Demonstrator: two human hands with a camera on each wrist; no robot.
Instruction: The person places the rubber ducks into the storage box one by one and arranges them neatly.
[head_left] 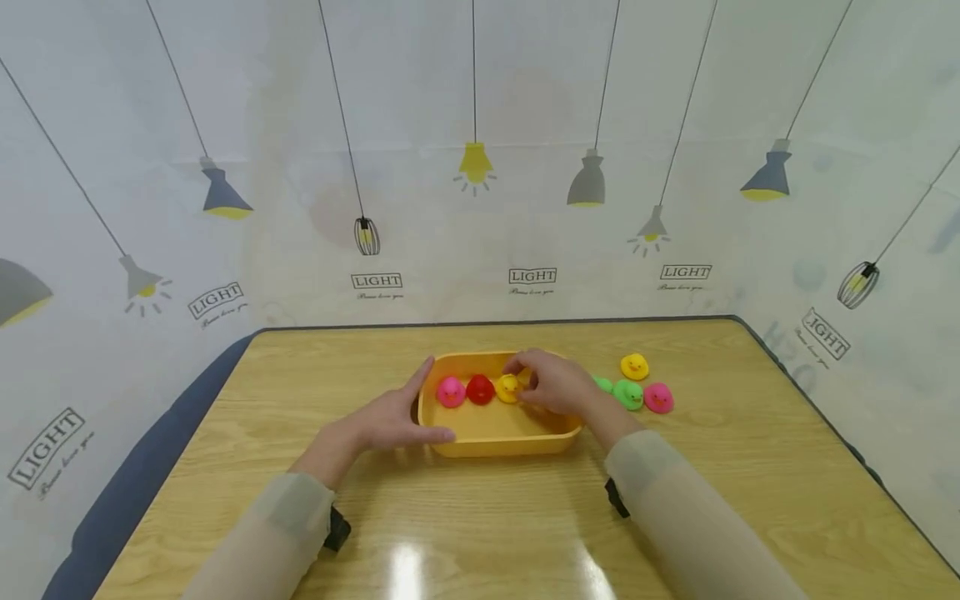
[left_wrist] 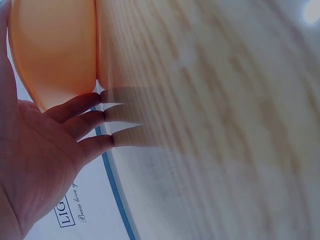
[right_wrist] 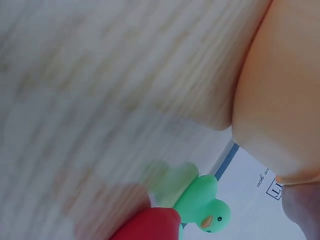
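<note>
A yellow-orange tray point(head_left: 495, 447) sits on the table with a pink rubber duck point(head_left: 452, 392), a red rounded toy point(head_left: 480, 389) and a yellow rubber duck point(head_left: 508, 388) in a row inside. My right hand point(head_left: 558, 383) reaches over the tray's right end, thumb and forefinger curled at the yellow duck and gripping it. My left hand point(head_left: 390, 419) steadies the tray's left end, thumb along the near rim, fingers straight along the outer side. In the left wrist view the fingertips point(left_wrist: 106, 116) touch the tabletop beside the tray wall point(left_wrist: 55, 50).
Right of the tray on the table point(head_left: 735, 467) lie another yellow duck point(head_left: 634, 366), a green duck point(head_left: 628, 394), a second green one point(head_left: 603, 384) partly behind my right hand, and a pink duck point(head_left: 658, 397). A wall point(head_left: 450, 233) printed with lamps stands behind the table.
</note>
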